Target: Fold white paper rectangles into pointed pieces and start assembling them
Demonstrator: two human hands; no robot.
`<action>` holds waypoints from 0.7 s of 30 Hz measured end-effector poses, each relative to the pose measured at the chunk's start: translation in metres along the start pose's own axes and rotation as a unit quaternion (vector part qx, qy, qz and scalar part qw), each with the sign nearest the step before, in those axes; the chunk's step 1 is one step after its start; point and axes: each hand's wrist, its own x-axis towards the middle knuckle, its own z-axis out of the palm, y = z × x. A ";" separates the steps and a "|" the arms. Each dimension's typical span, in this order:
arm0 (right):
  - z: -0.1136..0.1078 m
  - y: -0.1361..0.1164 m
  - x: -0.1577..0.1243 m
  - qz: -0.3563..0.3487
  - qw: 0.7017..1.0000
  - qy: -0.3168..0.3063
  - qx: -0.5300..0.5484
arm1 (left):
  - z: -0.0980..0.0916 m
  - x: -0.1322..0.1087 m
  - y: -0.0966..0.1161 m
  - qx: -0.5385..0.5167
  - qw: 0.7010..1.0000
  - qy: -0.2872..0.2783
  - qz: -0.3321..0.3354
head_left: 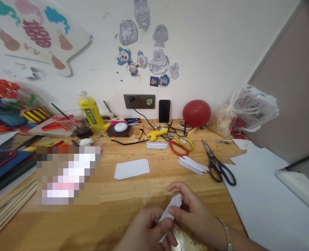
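Note:
Both my hands meet low at the front of the wooden table (123, 209), pinching a small folded piece of white paper (173, 206). My left hand (146, 232) has its fingers curled round the paper's lower end. From the other side, my right hand (193, 214), with a bracelet on the wrist, grips the upper end between thumb and fingers. A stack of white paper slips (132, 168) lies on the table beyond my hands. Another fanned stack (192, 164) lies to the right of it.
Black-handled scissors (217, 164) lie on the right beside large white sheets (264, 195). Red and yellow scissors (180, 145), a yellow glue gun (157, 133), a red balloon (196, 112), a yellow bottle (89, 111) and a phone (164, 111) crowd the back by the wall. Coloured sheets (5, 164) pile at the left.

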 end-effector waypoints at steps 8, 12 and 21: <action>-0.007 0.002 -0.005 -0.015 0.992 -0.046 -0.116 | -0.002 0.001 -0.005 0.016 0.999 0.011 -0.031; -0.007 0.001 -0.006 -0.020 0.990 -0.050 -0.132 | -0.002 0.000 -0.007 0.013 1.000 0.005 -0.022; -0.004 -0.001 -0.002 0.024 0.998 -0.040 -0.051 | 0.000 -0.002 -0.004 0.029 1.000 0.008 -0.008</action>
